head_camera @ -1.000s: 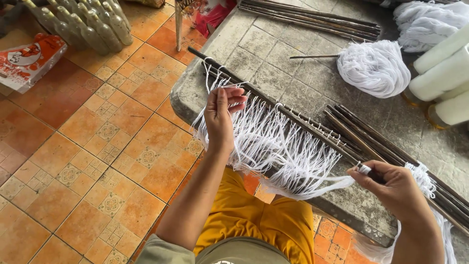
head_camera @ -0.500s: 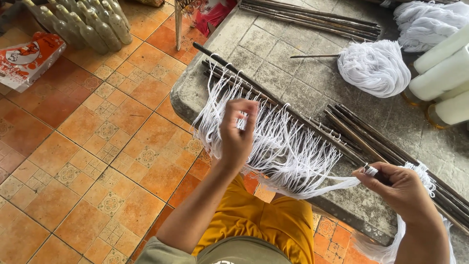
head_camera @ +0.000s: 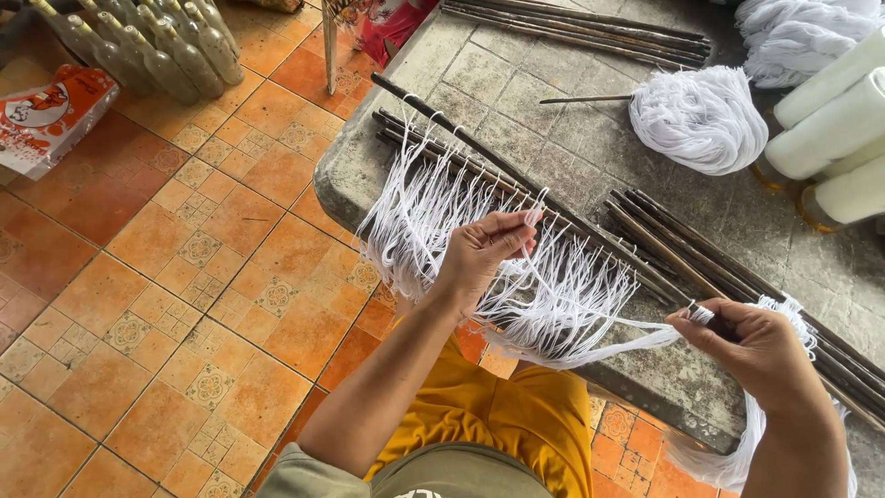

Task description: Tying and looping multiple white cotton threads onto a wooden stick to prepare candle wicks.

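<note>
Orange tiled floor (head_camera: 166, 304) below, grey stone slab (head_camera: 553, 101) ahead. Nearest, right hand (head_camera: 751, 355) pinched shut on a white bundle (head_camera: 737, 461) trailing down past the wrist, apparently feeding one strand (head_camera: 636, 343) leftward under tension. Left hand (head_camera: 484, 254) raised, fingertips closed on that strand's end at the rod (head_camera: 461, 138), seemingly to loop it there. Fringe (head_camera: 433, 221) of tied threads hanging off the slab edge from dark rods. Beyond, loose skein (head_camera: 701, 120), more sticks (head_camera: 572, 23), pale rolls (head_camera: 830, 120); bottles (head_camera: 157, 46) far left.
</note>
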